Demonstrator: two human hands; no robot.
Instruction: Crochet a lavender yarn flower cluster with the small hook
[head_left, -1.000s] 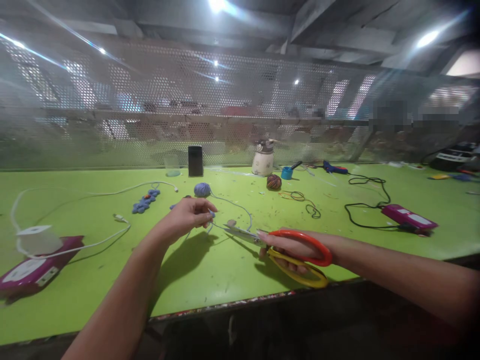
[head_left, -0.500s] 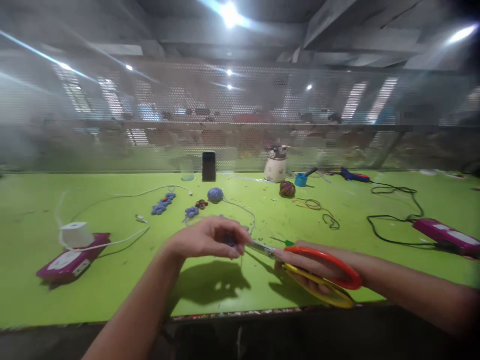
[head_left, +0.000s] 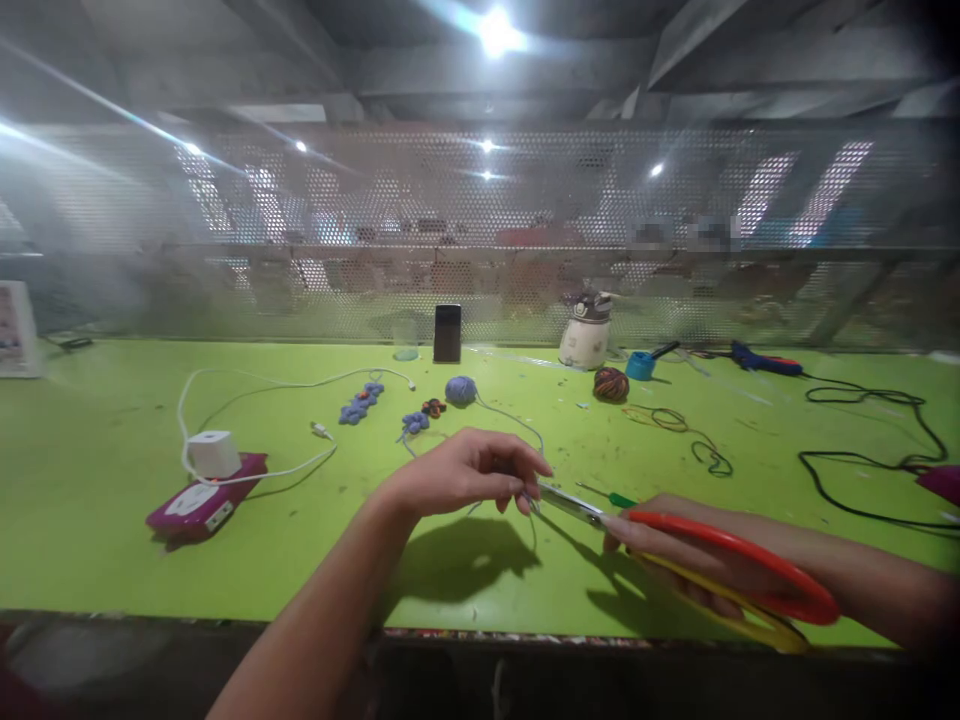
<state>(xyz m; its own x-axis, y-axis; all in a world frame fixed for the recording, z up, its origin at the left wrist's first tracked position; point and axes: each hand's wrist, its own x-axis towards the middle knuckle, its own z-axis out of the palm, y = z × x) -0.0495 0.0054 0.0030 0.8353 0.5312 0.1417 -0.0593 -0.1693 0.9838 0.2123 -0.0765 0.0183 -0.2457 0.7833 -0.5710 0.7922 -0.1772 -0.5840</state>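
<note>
My left hand (head_left: 472,470) is raised over the green table, thumb and fingertips pinched on a thin purple-blue yarn (head_left: 533,507); whatever else lies inside the fingers is hidden. My right hand (head_left: 667,545) grips scissors (head_left: 739,550) with one red and one yellow handle. Their metal blades point left, with the tips right beside the left fingertips and the yarn. A green-handled crochet hook (head_left: 621,500) lies just beyond the right hand. Behind the left hand are a purple yarn ball (head_left: 460,390), a purple knitted flower (head_left: 415,423) and a black-and-orange one (head_left: 433,408).
A purple power strip (head_left: 199,510) carrying a white charger (head_left: 214,455) and cables lies left. Along the back stand a phone (head_left: 448,334), a clear cup (head_left: 406,342) and a pale jar (head_left: 586,332). Further right are a dark multicoloured yarn ball (head_left: 610,385) and a blue glue gun (head_left: 765,361).
The view has turned left, so table items appear further right. The scissor handles look closer together than before. Both hands keep their holds, with the blades still by the left fingertips.
</note>
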